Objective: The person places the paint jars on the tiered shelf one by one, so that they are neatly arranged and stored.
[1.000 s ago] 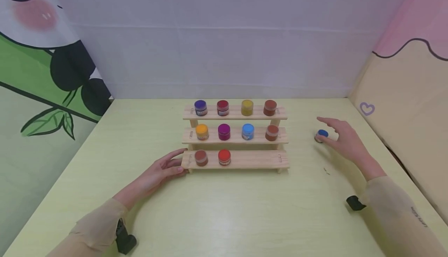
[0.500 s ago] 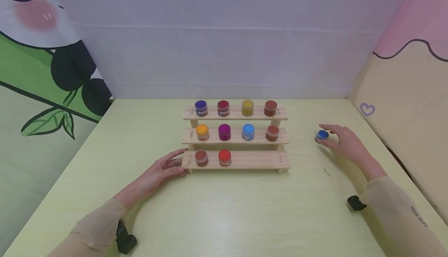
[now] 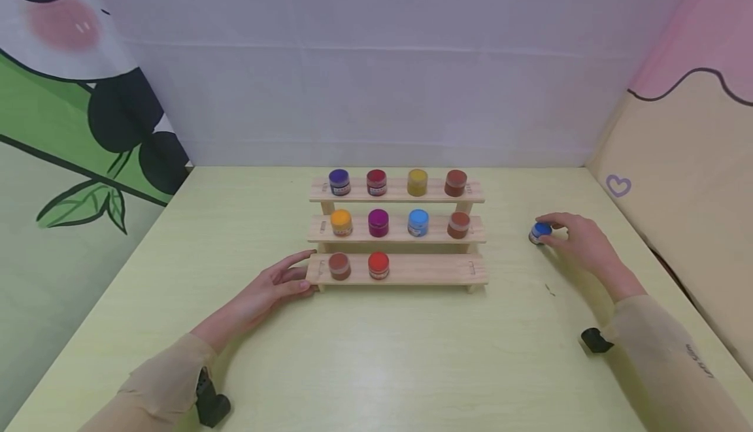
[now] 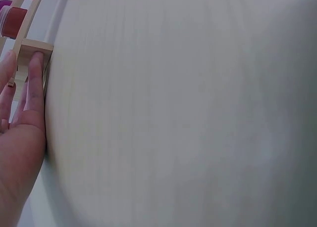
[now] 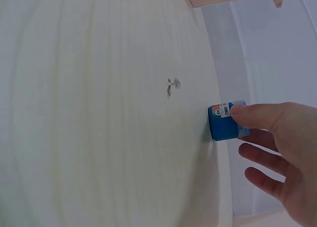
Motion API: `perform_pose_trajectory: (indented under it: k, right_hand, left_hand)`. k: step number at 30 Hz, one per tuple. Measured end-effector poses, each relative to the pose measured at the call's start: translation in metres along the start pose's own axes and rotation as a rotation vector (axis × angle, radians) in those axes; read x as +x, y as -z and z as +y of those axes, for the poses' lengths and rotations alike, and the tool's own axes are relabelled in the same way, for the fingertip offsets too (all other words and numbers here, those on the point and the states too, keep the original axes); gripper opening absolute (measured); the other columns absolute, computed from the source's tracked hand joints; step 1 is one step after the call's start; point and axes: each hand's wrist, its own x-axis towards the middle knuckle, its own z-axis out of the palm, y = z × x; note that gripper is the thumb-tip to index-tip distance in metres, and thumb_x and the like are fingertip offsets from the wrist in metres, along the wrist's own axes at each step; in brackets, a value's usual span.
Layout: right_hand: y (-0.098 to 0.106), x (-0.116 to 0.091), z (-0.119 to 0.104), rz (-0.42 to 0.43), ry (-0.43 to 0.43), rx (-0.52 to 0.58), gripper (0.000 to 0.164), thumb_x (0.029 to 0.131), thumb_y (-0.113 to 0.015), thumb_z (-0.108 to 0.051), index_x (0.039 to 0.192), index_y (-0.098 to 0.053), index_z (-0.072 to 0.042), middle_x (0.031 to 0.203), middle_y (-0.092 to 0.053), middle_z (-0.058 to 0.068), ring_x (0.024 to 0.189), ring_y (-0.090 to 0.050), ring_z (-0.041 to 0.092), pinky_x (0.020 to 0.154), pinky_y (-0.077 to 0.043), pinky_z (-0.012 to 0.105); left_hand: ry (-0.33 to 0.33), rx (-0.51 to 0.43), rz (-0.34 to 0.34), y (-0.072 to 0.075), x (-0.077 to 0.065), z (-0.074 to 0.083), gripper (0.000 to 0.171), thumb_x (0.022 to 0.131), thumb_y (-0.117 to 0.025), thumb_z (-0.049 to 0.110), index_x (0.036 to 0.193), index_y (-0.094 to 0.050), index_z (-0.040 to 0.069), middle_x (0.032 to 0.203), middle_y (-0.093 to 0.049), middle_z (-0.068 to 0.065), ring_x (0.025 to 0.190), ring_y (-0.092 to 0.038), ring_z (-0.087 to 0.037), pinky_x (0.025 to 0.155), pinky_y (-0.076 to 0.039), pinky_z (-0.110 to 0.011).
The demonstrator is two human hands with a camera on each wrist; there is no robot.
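Note:
In the head view a three-step wooden display rack [image 3: 423, 270] stands mid-table, bearing small lidded paint jars. My left hand [image 3: 276, 285] grips the left end of its lowest step, thumb at the front corner and a finger at the back one. The left wrist view shows the fingers [image 4: 34, 91] against the rack's end [image 4: 37, 44]. Off to the right, my right hand [image 3: 579, 241] pinches a blue paint jar [image 3: 539, 232] between thumb and fingers. In the right wrist view the thumb lies over the jar's label [image 5: 224, 123], while the other fingers are spread apart.
Four-place upper steps hold several jars, among them a yellow jar [image 3: 417, 183] and a light blue jar [image 3: 418, 223]. The lowest step carries a brown jar [image 3: 339, 266] and a red jar [image 3: 379, 266] at its left. A purplish-grey cloth wall [image 3: 376, 92] borders the table's back.
My right hand's fingers have come down and closed round the blue jar, which they stood apart from earlier. My left hand has stayed at the rack's end.

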Motion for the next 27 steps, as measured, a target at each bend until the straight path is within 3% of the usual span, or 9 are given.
perform_pose_trajectory:
  k: [6,27]
  right_hand:
    - [0.003,0.0,-0.006,0.024,-0.006,-0.012,0.041,0.093,-0.069,-0.021,0.131,-0.062,-0.006,0.124,-0.065,0.025,0.112,-0.058,0.043,0.089,-0.047,0.059]
    - [0.015,-0.004,-0.036,0.202,0.107,-0.069,0.038,0.089,-0.073,-0.018,0.124,-0.067,-0.005,0.116,-0.07,0.021,0.097,-0.064,0.037,0.076,-0.049,0.045]
  left_hand:
    - [0.002,0.004,0.001,-0.001,0.0,0.001,0.073,0.098,-0.062,0.026,0.158,-0.021,0.021,0.158,-0.033,-0.021,0.131,-0.056,-0.015,0.1,-0.049,-0.02]
    - [0.008,0.003,0.005,0.0,0.002,-0.002,0.073,0.098,-0.062,0.028,0.158,-0.022,0.023,0.158,-0.036,-0.019,0.132,-0.055,-0.019,0.101,-0.049,-0.022]
